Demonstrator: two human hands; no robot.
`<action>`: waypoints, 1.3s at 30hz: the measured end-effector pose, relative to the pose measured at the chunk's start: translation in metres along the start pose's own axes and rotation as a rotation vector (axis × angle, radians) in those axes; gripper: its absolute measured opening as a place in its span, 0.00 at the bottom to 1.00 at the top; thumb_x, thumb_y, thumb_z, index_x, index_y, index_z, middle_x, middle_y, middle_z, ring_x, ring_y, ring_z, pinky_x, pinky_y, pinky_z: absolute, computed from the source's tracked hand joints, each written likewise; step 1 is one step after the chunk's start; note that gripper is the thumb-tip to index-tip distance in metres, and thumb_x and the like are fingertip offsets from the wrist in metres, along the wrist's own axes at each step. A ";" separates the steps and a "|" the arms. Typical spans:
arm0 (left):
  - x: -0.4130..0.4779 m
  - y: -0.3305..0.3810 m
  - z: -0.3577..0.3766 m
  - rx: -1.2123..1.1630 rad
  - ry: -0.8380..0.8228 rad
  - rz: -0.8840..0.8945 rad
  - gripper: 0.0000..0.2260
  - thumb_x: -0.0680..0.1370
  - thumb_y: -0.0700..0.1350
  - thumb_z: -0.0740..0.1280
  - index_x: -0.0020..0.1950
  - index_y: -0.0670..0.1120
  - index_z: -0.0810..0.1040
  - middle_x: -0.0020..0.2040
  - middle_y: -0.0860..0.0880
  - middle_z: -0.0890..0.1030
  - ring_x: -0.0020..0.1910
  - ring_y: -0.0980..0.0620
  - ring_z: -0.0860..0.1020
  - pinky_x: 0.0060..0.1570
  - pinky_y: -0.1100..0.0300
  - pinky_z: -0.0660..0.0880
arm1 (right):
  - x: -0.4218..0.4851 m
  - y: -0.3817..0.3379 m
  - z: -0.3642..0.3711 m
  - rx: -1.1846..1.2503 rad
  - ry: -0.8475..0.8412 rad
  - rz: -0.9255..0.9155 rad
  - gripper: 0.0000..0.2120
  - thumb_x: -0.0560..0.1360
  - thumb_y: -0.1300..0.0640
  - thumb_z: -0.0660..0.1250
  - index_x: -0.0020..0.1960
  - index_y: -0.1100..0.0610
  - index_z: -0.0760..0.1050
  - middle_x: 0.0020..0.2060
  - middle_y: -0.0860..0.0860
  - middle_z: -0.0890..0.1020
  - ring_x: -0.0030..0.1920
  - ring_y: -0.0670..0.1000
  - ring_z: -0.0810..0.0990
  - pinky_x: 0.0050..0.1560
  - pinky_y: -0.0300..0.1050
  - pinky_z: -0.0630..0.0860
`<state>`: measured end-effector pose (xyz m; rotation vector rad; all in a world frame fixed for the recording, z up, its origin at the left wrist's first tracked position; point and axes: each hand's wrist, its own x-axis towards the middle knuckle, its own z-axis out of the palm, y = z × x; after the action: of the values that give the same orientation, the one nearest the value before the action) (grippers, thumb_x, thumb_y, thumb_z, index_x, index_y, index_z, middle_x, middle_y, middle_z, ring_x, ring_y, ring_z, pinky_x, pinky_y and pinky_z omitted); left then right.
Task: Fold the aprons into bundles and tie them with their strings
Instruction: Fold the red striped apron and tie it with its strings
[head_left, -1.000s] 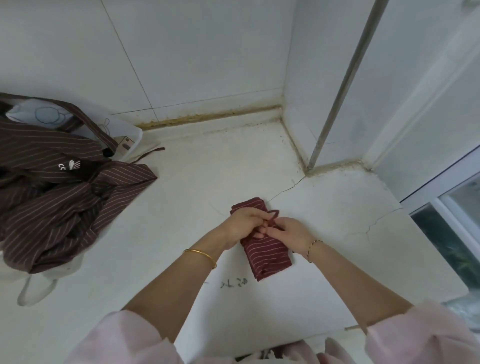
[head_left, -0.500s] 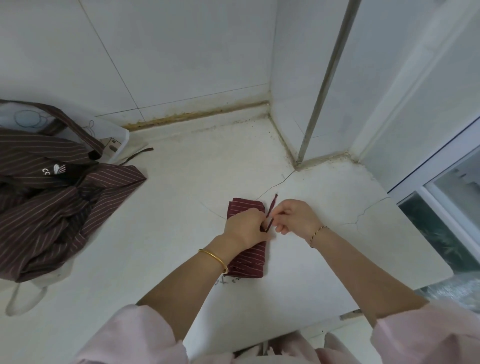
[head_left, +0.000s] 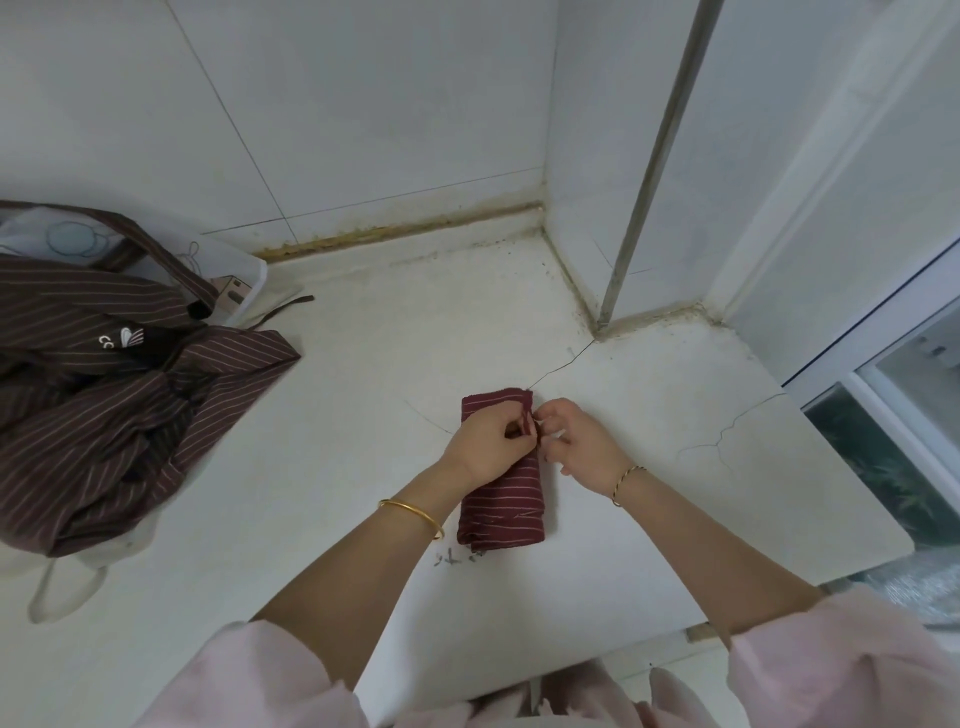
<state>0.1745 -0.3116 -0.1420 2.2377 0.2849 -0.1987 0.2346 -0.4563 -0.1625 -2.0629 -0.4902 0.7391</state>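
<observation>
Since half a second ago your hands have drawn together and the string end that stood up between them is down, so only a short dark piece of string (head_left: 538, 434) shows at the bundle's right edge. Your left hand (head_left: 488, 441) lies on the upper half of the folded maroon bundle (head_left: 501, 499), its fingers curled and pinching the string against the cloth. Your right hand (head_left: 579, 444) sits just beside it, thumb and forefinger closed on the same string while the other fingers hang loosely spread. The bundle lies flat on the table (head_left: 363, 415), under your left hand and running back toward your wrists. You look to be in the tying step for this apron, with the folding done and the knot being closed. Next comes a firm pull to seat the knot, and your left hand should keep pressing down so the folds do not spring open. Whether the knot is already snug is hidden by your fingers. Well off to the left of your left hand, the pile of brown striped aprons (head_left: 119, 405) is not yet folded.
</observation>
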 end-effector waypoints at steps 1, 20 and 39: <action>0.000 0.001 -0.002 -0.027 0.001 -0.006 0.03 0.76 0.42 0.66 0.44 0.44 0.74 0.36 0.52 0.74 0.37 0.52 0.72 0.40 0.60 0.69 | 0.001 -0.001 0.002 -0.023 0.014 -0.007 0.08 0.77 0.64 0.61 0.54 0.55 0.71 0.44 0.49 0.76 0.41 0.49 0.75 0.38 0.36 0.70; -0.004 0.015 -0.014 -0.473 -0.146 -0.287 0.06 0.76 0.34 0.65 0.43 0.42 0.69 0.32 0.47 0.75 0.21 0.61 0.71 0.22 0.68 0.67 | -0.031 -0.005 0.010 -0.300 0.187 -0.337 0.04 0.74 0.57 0.67 0.42 0.55 0.78 0.44 0.49 0.76 0.47 0.48 0.74 0.46 0.39 0.71; -0.011 0.005 0.008 0.537 0.166 0.427 0.04 0.75 0.44 0.60 0.43 0.46 0.72 0.41 0.49 0.76 0.38 0.51 0.75 0.33 0.60 0.69 | -0.016 -0.003 0.003 0.262 -0.062 0.008 0.16 0.78 0.68 0.56 0.47 0.49 0.74 0.37 0.46 0.78 0.36 0.40 0.76 0.38 0.34 0.73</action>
<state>0.1648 -0.3220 -0.1405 2.7879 -0.1895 0.1617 0.2206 -0.4624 -0.1566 -1.8034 -0.3969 0.8286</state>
